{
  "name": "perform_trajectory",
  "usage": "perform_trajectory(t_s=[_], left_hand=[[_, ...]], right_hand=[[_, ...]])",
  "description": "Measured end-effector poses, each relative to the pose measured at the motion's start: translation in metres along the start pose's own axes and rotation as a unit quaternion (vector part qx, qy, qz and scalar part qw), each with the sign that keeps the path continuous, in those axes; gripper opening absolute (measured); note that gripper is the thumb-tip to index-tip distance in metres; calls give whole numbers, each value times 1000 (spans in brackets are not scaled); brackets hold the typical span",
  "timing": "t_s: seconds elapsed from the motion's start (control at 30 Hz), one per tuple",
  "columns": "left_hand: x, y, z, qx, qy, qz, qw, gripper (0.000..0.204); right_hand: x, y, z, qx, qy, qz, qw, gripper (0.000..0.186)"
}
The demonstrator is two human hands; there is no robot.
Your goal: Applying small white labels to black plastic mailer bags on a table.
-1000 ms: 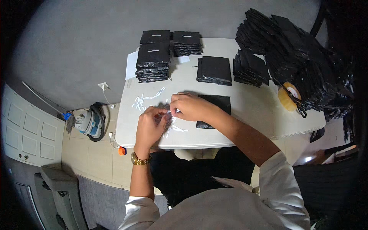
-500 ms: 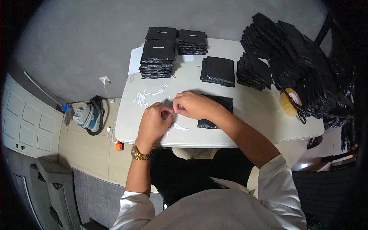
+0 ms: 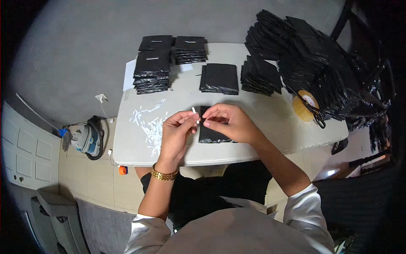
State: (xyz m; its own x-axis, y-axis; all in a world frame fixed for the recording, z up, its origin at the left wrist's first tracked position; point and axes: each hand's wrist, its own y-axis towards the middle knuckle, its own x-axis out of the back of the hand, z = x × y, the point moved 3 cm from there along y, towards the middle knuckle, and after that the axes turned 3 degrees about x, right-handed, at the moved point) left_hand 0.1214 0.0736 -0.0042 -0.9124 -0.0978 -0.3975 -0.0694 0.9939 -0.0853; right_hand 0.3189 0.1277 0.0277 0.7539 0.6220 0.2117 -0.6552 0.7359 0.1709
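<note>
Between the thumb and fingertips of my left hand (image 3: 177,129) stands a small white paper strip (image 3: 194,110), gripped upright. Close to its right, my right hand (image 3: 230,122) holds its thumb and fingers curved and apart, with nothing seen in them. Beneath my right hand lies a flat black plastic packet (image 3: 209,136), partly hidden by the fingers. A loose heap of white paper strips (image 3: 153,133) spreads on the table left of my left hand.
Black packets with white strips on top form stacks (image 3: 152,63) at the back left. More black packets (image 3: 220,78) lie mid-table, beside a fanned pile (image 3: 260,76). Clear tape (image 3: 302,108) and black-handled scissors (image 3: 320,120) rest near a large black heap (image 3: 313,55) on the right.
My hands have moved apart from their pinch over the strips and shifted toward the black packet. A single white strip now shows in my left hand. The view has swung right.
</note>
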Motion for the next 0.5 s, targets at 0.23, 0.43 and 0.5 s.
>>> perform_trajectory(t_s=[0.23, 0.43, 0.5], left_hand=[[-42, 1, 21, 38, -106, 6, 994, 7], [-36, 5, 16, 8, -37, -8, 999, 9], [-34, 6, 14, -21, -5, -3, 1000, 7]], right_hand=[[14, -23, -10, 0, -17, -95, 995, 17], [26, -33, -12, 30, -27, -127, 991, 17], [27, -33, -12, 38, -25, -124, 991, 17]])
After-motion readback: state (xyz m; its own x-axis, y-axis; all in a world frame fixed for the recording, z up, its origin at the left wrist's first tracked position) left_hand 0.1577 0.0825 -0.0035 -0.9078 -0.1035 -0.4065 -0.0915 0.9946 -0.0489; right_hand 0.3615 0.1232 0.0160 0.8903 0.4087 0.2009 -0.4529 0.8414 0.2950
